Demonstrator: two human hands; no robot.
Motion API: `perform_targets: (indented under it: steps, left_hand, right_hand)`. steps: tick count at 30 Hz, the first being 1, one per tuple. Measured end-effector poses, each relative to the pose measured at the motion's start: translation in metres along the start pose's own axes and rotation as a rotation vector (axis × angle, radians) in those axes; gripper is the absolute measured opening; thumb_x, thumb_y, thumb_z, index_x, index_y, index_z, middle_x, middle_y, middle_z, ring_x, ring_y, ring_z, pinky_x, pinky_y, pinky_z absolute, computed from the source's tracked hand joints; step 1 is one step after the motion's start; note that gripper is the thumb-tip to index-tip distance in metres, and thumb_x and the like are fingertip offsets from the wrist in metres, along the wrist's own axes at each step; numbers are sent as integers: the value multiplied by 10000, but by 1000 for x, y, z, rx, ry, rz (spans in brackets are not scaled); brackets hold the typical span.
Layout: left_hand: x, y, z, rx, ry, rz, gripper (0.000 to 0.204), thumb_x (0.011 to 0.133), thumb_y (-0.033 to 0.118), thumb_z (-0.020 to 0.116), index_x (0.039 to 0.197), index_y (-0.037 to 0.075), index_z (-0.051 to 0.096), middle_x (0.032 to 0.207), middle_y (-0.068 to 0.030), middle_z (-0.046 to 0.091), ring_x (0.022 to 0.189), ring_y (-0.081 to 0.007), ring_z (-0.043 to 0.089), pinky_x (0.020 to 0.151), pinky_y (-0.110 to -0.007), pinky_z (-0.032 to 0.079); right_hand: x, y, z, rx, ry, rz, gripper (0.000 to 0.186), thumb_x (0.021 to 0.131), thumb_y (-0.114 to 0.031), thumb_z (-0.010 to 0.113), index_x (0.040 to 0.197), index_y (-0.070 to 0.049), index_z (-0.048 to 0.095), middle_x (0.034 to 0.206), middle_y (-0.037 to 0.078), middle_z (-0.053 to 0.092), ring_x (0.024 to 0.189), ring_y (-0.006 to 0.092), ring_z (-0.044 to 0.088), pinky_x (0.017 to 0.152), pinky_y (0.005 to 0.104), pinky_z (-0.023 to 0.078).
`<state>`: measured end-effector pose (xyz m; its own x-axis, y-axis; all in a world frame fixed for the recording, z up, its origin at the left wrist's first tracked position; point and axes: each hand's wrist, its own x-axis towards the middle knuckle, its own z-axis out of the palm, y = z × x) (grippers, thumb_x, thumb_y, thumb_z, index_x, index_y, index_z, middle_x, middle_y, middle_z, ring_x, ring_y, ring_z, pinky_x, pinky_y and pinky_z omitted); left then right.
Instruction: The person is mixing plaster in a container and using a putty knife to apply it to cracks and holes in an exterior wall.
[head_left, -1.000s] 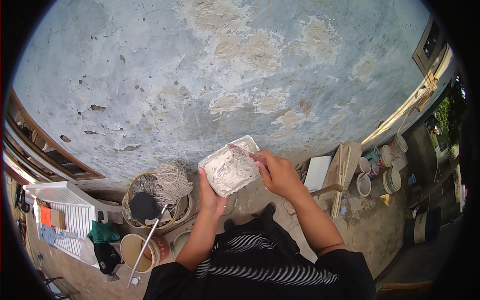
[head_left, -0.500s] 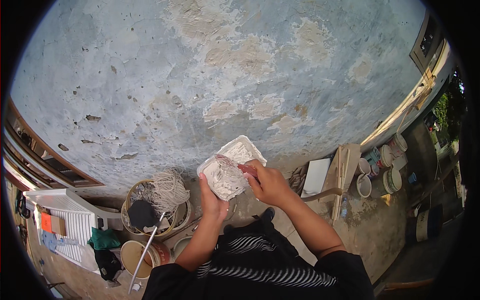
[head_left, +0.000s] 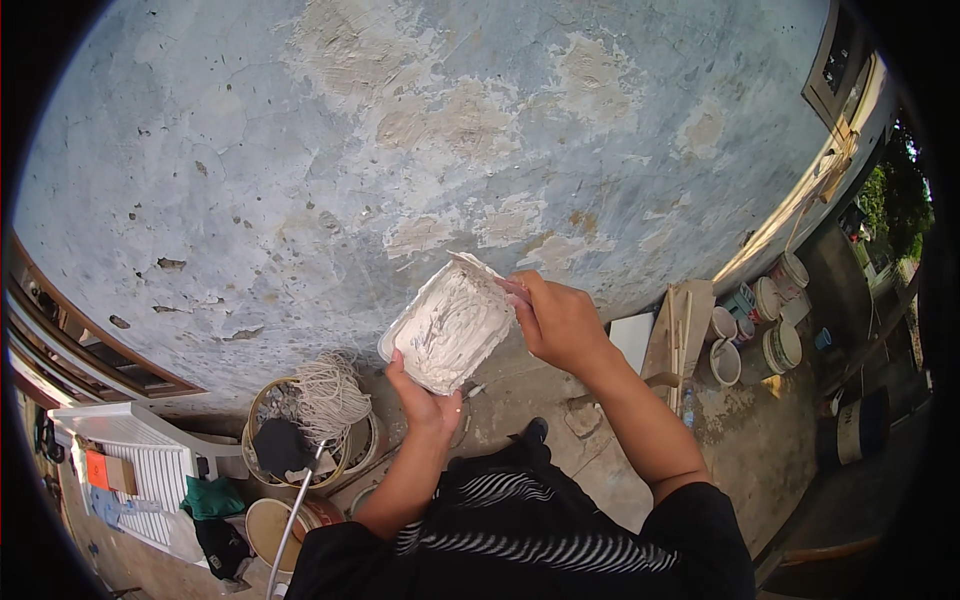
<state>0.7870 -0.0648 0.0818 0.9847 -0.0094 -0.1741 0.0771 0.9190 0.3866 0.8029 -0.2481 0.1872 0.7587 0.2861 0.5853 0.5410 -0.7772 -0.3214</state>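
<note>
In front of the wall, my left hand [head_left: 424, 402] grips a white plastic tub [head_left: 392, 340] by its near left side, thumb on the rim. Thick off-white putty [head_left: 440, 325] fills the tub and is smeared over its edges. My right hand [head_left: 560, 318] is closed round the reddish handle of a putty knife [head_left: 513, 289]. Its putty-coated blade is at the tub's far right edge, and I cannot tell the blade from the putty there. The blue-grey wall [head_left: 300, 150] beyond has beige patches, chips and peeled spots.
At the lower left stand a bin with a string mop [head_left: 333, 395], a bucket [head_left: 268, 532] and a white slatted panel [head_left: 150, 470]. To the right, boards and wooden strips [head_left: 680, 320] lean by the wall, beside several paint buckets [head_left: 782, 348]. A shuttered window [head_left: 90, 340] is far left.
The putty knife has moved from the middle of the tub to its far right edge, with my right hand moving right and up. The putty surface now shows more fully. The view has shifted slightly.
</note>
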Motion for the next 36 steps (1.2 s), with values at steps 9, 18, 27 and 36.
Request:
perform_targets:
  steps: [9, 18, 27, 36]
  left_hand:
    - [10, -3, -6, 11, -15, 13, 642, 985, 490, 370, 1468, 68, 382, 1478, -110, 458, 1352, -302, 450, 1126, -451, 350]
    - [20, -16, -12, 81, 5, -17, 642, 994, 517, 354, 1462, 80, 395, 1462, -101, 479, 1338, -284, 472, 1114, -440, 373]
    - [23, -11, -7, 83, 12, -120, 643, 1006, 549, 318, 1463, 105, 403, 1445, -82, 500, 1324, -274, 488, 1102, -445, 383]
    - [21, -10, -14, 170, 60, -131, 608, 1001, 596, 307, 1401, 171, 477, 1349, -32, 569, 1237, -225, 550, 1031, -428, 439]
  right_hand:
    - [-9, 24, 14, 360, 70, 376, 299, 920, -74, 605, 1165, 25, 467, 790, 233, 646, 727, 441, 653, 612, 424, 487]
    - [-34, 6, 54, 366, 93, 419, 271, 925, -72, 602, 1150, 14, 476, 795, 240, 642, 721, 412, 667, 613, 410, 492]
    - [-22, -10, 45, 414, -59, 326, 287, 921, -87, 584, 1151, 28, 457, 802, 268, 642, 769, 474, 639, 624, 510, 489]
    - [-22, -31, 57, 360, -149, 115, 198, 923, -88, 590, 1091, -27, 505, 801, 227, 648, 726, 441, 643, 593, 482, 499]
